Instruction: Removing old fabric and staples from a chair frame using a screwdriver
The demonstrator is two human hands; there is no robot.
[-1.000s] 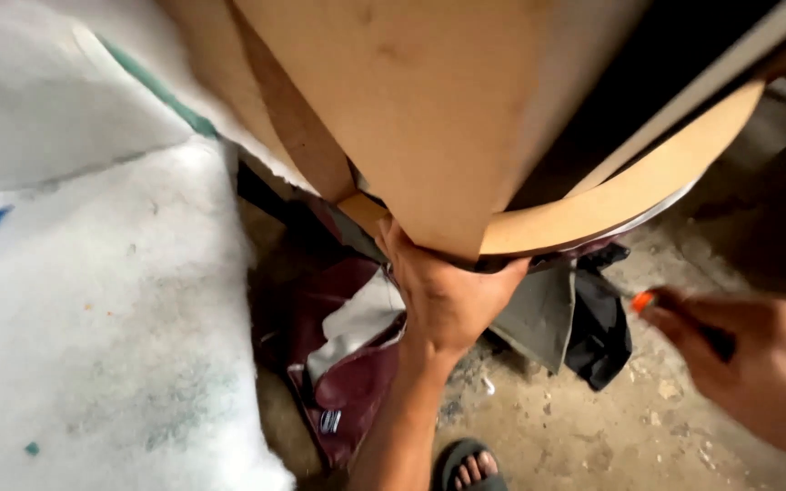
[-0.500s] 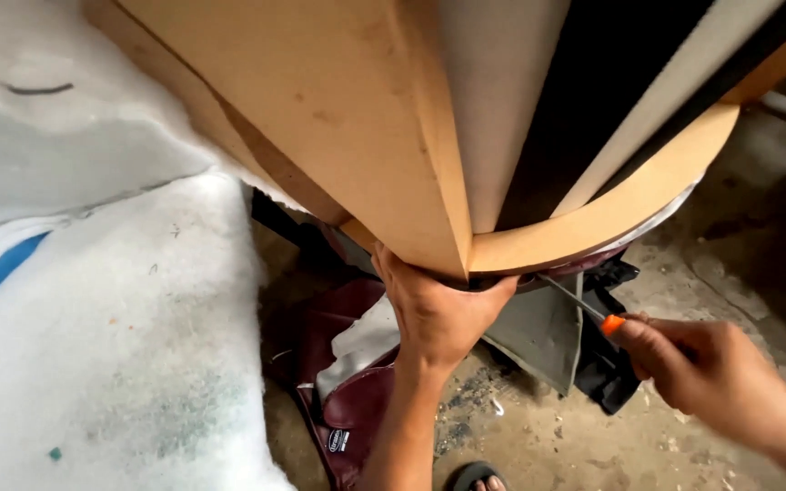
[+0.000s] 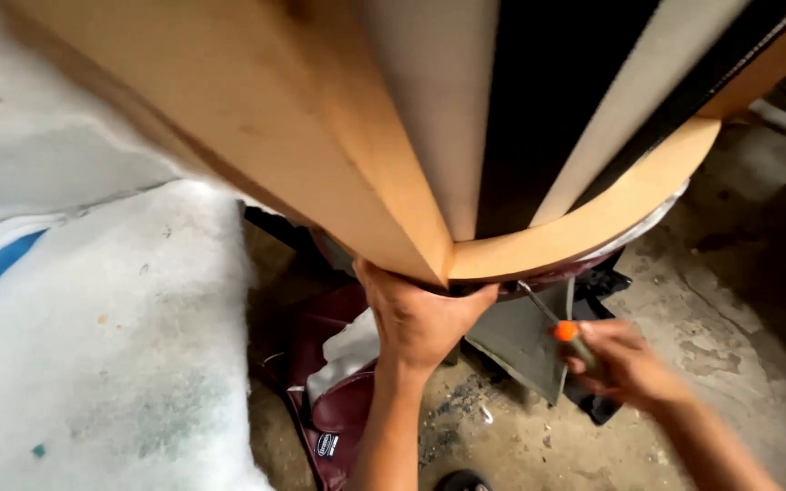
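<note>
Left hand (image 3: pixel 420 318) clamps the stiff, heavy-looking wooden frame (image 3: pixel 338 155) at its bottom corner, six o'clock, while right hand (image 3: pixel 625 364) grips an orange-handled screwdriver (image 3: pixel 564 332) at four o'clock, tip near the curved rim.

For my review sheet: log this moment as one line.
left hand: grips wooden frame corner | right hand: holds orange-handled tool, tip at frame underside | white batting left

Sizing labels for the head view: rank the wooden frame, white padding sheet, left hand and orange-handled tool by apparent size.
1. wooden frame, though it is nearest the camera, so its lead is inflated.
2. white padding sheet, cut off by the picture edge.
3. left hand.
4. orange-handled tool, mostly hidden in the right hand.
</note>
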